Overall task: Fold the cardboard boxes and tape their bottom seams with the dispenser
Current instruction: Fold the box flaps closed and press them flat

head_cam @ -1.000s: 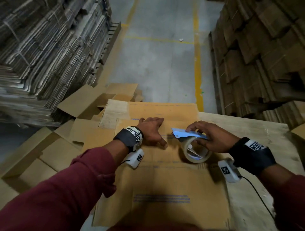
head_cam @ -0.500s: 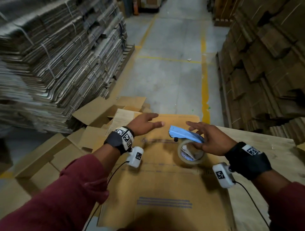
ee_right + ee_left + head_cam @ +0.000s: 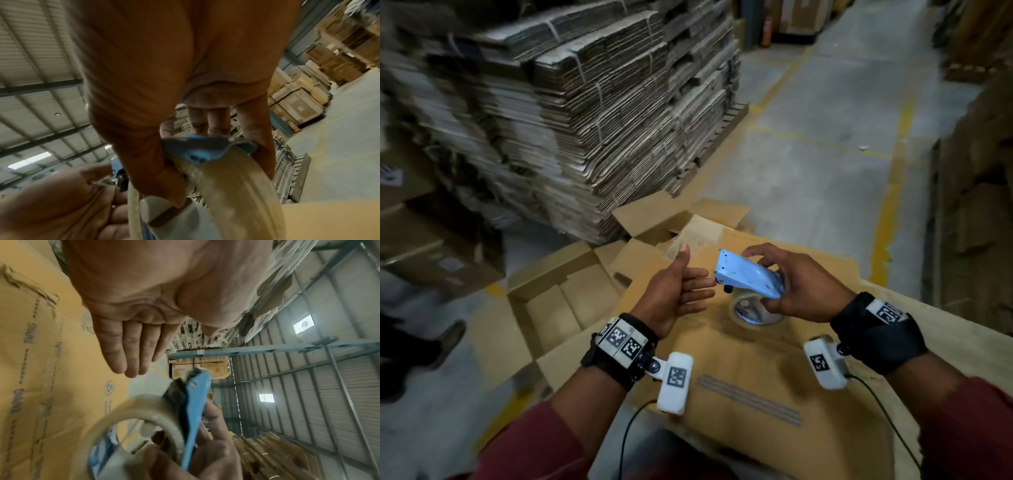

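A folded brown cardboard box (image 3: 756, 383) lies bottom-up on the worktable in front of me. My right hand (image 3: 791, 291) grips the blue tape dispenser (image 3: 748, 279) with its clear tape roll (image 3: 753, 313), lifted just above the box. In the right wrist view the thumb and fingers wrap the blue frame (image 3: 205, 149) and the roll (image 3: 236, 194). My left hand (image 3: 681, 291) hovers palm-up beside the dispenser's nose, fingers straight, holding nothing. The left wrist view shows those straight fingers (image 3: 127, 345) close to the dispenser (image 3: 195, 410) over the box (image 3: 41, 369).
Open cardboard boxes (image 3: 558, 308) lie on the floor at left. Tall stacks of flat cardboard (image 3: 585, 120) stand behind them, more stacks (image 3: 979, 205) at right. A concrete aisle (image 3: 808, 154) with yellow lines runs ahead. Another person's feet (image 3: 421, 349) show at far left.
My left hand lifted off the box and turned palm-up toward the dispenser. My right hand raised and tilted the dispenser off the box. My head turned up and left.
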The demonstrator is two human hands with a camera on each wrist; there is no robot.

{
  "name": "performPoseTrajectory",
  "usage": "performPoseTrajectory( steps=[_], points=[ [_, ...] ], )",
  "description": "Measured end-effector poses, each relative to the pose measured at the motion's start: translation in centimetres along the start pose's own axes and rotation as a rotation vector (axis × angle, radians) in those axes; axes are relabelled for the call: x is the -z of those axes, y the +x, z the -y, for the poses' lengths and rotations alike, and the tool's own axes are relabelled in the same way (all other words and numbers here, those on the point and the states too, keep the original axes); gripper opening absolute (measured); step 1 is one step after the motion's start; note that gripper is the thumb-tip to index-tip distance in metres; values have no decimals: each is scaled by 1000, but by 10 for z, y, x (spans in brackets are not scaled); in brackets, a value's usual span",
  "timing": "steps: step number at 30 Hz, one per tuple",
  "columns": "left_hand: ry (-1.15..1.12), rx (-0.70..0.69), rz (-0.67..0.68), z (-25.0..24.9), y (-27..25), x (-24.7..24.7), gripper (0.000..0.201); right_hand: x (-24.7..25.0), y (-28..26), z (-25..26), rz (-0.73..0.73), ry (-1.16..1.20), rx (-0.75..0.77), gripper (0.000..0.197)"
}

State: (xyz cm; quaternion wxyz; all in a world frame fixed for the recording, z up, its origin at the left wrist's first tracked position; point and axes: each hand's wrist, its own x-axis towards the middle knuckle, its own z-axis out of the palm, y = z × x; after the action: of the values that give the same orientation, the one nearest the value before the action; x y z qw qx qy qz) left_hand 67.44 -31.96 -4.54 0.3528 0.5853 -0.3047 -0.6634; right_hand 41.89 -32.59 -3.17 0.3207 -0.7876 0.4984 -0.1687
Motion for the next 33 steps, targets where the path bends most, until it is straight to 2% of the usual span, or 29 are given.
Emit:
performPoseTrajectory(
  steps=[3,6,7,10,13,15,17,20,22,24,26,29,33],
  points=[
    [-31,-1,8,-2,-9,10,81,-16,10,13,48,-181,10,80],
    [30,-36,68,-2,-16,15,58,-34,18,27,77,-582,-19,80],
    [47,-48,71,0,-16,18,52,-40,20,32,77,-638,-20,79],
    [-13,-19,97,2,-11,40,47,-51,27,37,84,-585,-22,81],
    [-205,128,129,4,2,68,46,-60,33,38,51,-317,-26,81],
    [-297,195,121,8,8,81,33,-68,35,43,26,-179,-31,80],
    [-317,223,95,10,15,87,18,-75,41,48,22,-144,-31,81],
    [-299,238,29,12,30,90,20,-84,58,59,61,-184,-72,93],
    [-241,193,7,10,37,91,22,-89,68,68,127,-318,-140,108],
    [-173,133,-26,8,45,94,18,-93,76,76,179,-418,-210,114],
    [-101,70,-94,3,51,98,13,-92,79,83,174,-450,-256,110],
    [-50,34,-166,-1,60,102,13,-81,76,91,157,-495,-209,91],
    [-79,59,-139,3,62,105,8,-67,58,89,140,-492,-146,91]
  ],
)
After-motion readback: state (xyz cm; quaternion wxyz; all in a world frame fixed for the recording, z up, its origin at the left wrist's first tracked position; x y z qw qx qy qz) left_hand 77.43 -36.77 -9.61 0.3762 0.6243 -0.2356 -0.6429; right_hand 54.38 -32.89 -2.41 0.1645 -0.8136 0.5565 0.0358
